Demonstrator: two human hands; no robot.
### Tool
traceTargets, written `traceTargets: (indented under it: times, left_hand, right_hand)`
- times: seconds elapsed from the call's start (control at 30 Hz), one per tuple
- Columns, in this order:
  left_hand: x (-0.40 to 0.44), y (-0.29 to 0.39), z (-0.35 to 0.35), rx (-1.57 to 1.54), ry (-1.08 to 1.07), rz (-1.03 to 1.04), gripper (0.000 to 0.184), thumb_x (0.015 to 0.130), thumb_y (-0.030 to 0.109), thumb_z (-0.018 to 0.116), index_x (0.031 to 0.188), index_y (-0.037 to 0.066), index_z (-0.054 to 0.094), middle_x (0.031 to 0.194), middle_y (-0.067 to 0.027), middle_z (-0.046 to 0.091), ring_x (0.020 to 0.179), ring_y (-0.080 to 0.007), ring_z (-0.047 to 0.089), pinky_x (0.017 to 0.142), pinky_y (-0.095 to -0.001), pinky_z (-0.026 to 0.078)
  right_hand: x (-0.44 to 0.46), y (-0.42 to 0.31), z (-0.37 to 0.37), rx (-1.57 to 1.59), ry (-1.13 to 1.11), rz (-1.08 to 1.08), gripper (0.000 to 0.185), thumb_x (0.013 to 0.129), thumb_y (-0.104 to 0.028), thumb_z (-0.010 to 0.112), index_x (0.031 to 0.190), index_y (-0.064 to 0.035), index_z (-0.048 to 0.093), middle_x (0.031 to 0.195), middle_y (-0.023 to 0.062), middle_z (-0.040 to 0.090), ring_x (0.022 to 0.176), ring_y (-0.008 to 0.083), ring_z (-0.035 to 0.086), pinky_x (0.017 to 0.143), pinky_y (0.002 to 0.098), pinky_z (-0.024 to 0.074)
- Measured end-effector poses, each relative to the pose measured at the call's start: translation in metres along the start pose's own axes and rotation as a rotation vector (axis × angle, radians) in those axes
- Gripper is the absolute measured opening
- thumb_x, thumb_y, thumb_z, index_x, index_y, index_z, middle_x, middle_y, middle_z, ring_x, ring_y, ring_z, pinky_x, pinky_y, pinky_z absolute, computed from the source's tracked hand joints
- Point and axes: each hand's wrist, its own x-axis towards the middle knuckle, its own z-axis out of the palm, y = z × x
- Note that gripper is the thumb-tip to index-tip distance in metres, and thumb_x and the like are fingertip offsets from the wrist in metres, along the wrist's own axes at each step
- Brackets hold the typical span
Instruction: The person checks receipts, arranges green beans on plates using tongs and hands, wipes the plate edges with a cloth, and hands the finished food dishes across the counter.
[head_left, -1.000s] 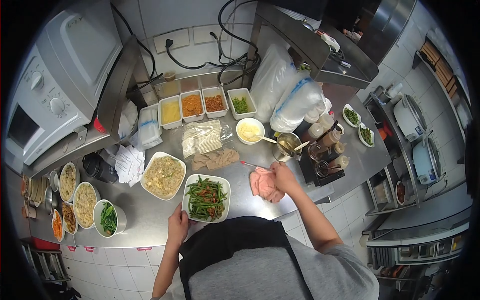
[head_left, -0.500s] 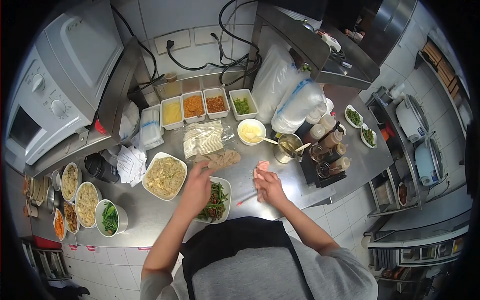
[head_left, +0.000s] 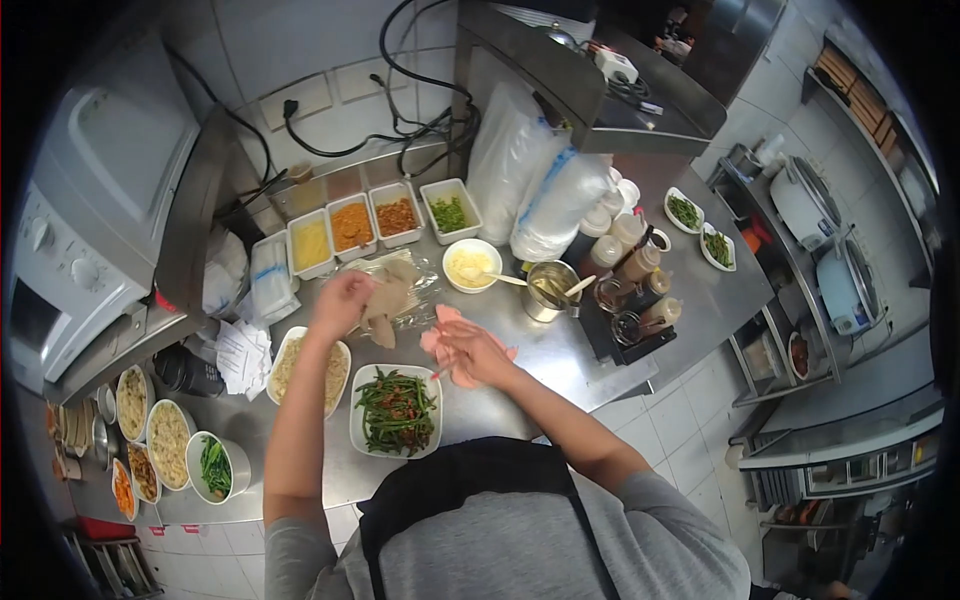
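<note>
My left hand (head_left: 345,300) is closed at the edge of a brown cloth (head_left: 388,295), which hangs from its fingers over a pack of pale wrapped sticks (head_left: 415,280). My right hand (head_left: 468,350) rests over a pink cloth (head_left: 450,325), with a thin red-tipped pen (head_left: 442,373) by its fingers. Between my forearms, close to my apron, sits a white dish of green beans (head_left: 397,410) with reddish bits. My left forearm partly covers a white dish of fried rice (head_left: 288,368).
White tubs of toppings (head_left: 352,228) line the back. A bowl with a spoon (head_left: 470,266), a metal pot (head_left: 546,292) and sauce bottles (head_left: 640,262) stand right of centre. More filled dishes (head_left: 172,445) are at the left, and two small bean dishes (head_left: 684,211) at the right.
My left hand has moved up and left, lifting the brown cloth off the counter. My right hand has shifted left with the pink cloth. The camera view has also turned.
</note>
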Motion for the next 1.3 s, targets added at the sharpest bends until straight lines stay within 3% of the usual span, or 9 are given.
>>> traceTargets:
  times: [0.17, 0.5, 0.73, 0.8, 0.97, 1.07, 1.17, 1.27, 1.3]
  left_hand:
    - [-0.012, 0.064, -0.015, -0.315, -0.090, -0.126, 0.019, 0.090, 0.024, 0.056, 0.095, 0.006, 0.059, 0.078, 0.0048, 0.059, 0.067, -0.0043, 0.053, 0.058, -0.0209, 0.044]
    - [-0.049, 0.094, 0.075, -0.489, -0.545, -0.337, 0.020, 0.090, 0.025, 0.056, 0.098, 0.007, 0.058, 0.083, -0.0004, 0.058, 0.065, -0.0046, 0.055, 0.047, -0.0232, 0.049]
    - [-0.039, 0.112, 0.111, -0.559, -0.715, -0.313, 0.023, 0.090, 0.027, 0.056, 0.096, 0.005, 0.060, 0.075, 0.0030, 0.057, 0.064, -0.0057, 0.053, 0.053, -0.0210, 0.045]
    - [-0.038, 0.107, 0.108, -0.482, -0.614, -0.224, 0.025, 0.090, 0.027, 0.056, 0.093, 0.003, 0.061, 0.075, 0.0021, 0.059, 0.063, -0.0072, 0.052, 0.055, -0.0227, 0.045]
    - [-0.048, 0.089, 0.100, -0.126, -0.391, -0.006, 0.030, 0.090, 0.026, 0.055, 0.083, -0.002, 0.063, 0.070, -0.0033, 0.062, 0.060, -0.0130, 0.050, 0.059, -0.0300, 0.043]
    - [-0.048, 0.101, 0.093, 0.009, -0.338, 0.119, 0.028, 0.088, 0.024, 0.056, 0.085, -0.002, 0.064, 0.067, -0.0046, 0.062, 0.058, -0.0149, 0.049, 0.059, -0.0317, 0.043]
    - [-0.055, 0.128, 0.079, -0.014, -0.518, 0.049, 0.030, 0.091, 0.024, 0.054, 0.112, 0.003, 0.060, 0.094, -0.0060, 0.063, 0.086, -0.0121, 0.058, 0.078, -0.0270, 0.045]
    - [-0.068, 0.132, 0.059, -0.197, -0.538, 0.306, 0.034, 0.092, 0.022, 0.052, 0.121, 0.006, 0.055, 0.109, -0.0068, 0.060, 0.099, -0.0136, 0.056, 0.087, -0.0266, 0.043]
    - [-0.072, 0.134, 0.048, -0.201, -0.540, 0.367, 0.034, 0.092, 0.022, 0.052, 0.123, 0.007, 0.053, 0.112, -0.0065, 0.058, 0.102, -0.0136, 0.055, 0.089, -0.0265, 0.042]
  right_hand:
    - [0.000, 0.027, -0.014, -0.052, 0.123, 0.197, 0.033, 0.071, 0.001, 0.056, 0.103, 0.0017, 0.063, 0.116, 0.0208, 0.057, 0.114, 0.0345, 0.051, 0.098, 0.0412, 0.0386]
    - [-0.119, 0.000, -0.071, -0.491, 0.510, 0.484, 0.040, 0.066, 0.003, 0.053, 0.105, 0.0051, 0.060, 0.116, 0.0246, 0.055, 0.112, 0.0393, 0.050, 0.098, 0.0422, 0.0376]
    - [-0.120, -0.011, -0.102, 0.050, 0.675, 0.622, 0.050, 0.066, 0.002, 0.046, 0.115, 0.0009, 0.057, 0.125, 0.0217, 0.050, 0.120, 0.0362, 0.044, 0.100, 0.0398, 0.0358]
    - [-0.124, -0.040, -0.125, -0.205, 0.551, 0.510, 0.051, 0.066, 0.003, 0.045, 0.116, -0.0018, 0.057, 0.123, 0.0212, 0.051, 0.119, 0.0329, 0.044, 0.100, 0.0358, 0.0347]
    - [-0.128, -0.078, -0.142, -0.442, 0.060, 1.067, 0.026, 0.080, -0.012, 0.050, 0.104, -0.0002, 0.047, 0.094, 0.0216, 0.062, 0.087, 0.0429, 0.059, 0.076, 0.0490, 0.0462]
    - [-0.124, -0.068, -0.130, -0.485, -0.098, 1.053, 0.029, 0.083, -0.020, 0.052, 0.105, -0.0020, 0.043, 0.091, 0.0246, 0.061, 0.083, 0.0459, 0.058, 0.072, 0.0521, 0.0457]
    - [-0.099, -0.064, -0.119, -0.552, -0.088, 0.951, 0.044, 0.083, -0.022, 0.054, 0.120, -0.0016, 0.042, 0.113, 0.0280, 0.052, 0.100, 0.0437, 0.053, 0.081, 0.0501, 0.0445]
    - [-0.051, -0.107, -0.125, -0.772, -0.027, 0.538, 0.055, 0.081, -0.020, 0.058, 0.129, -0.0037, 0.037, 0.122, 0.0222, 0.048, 0.110, 0.0379, 0.049, 0.089, 0.0456, 0.0415]
    - [-0.036, -0.107, -0.113, -0.560, 0.007, 0.415, 0.054, 0.080, -0.019, 0.059, 0.128, -0.0039, 0.039, 0.119, 0.0203, 0.049, 0.108, 0.0369, 0.050, 0.089, 0.0451, 0.0414]
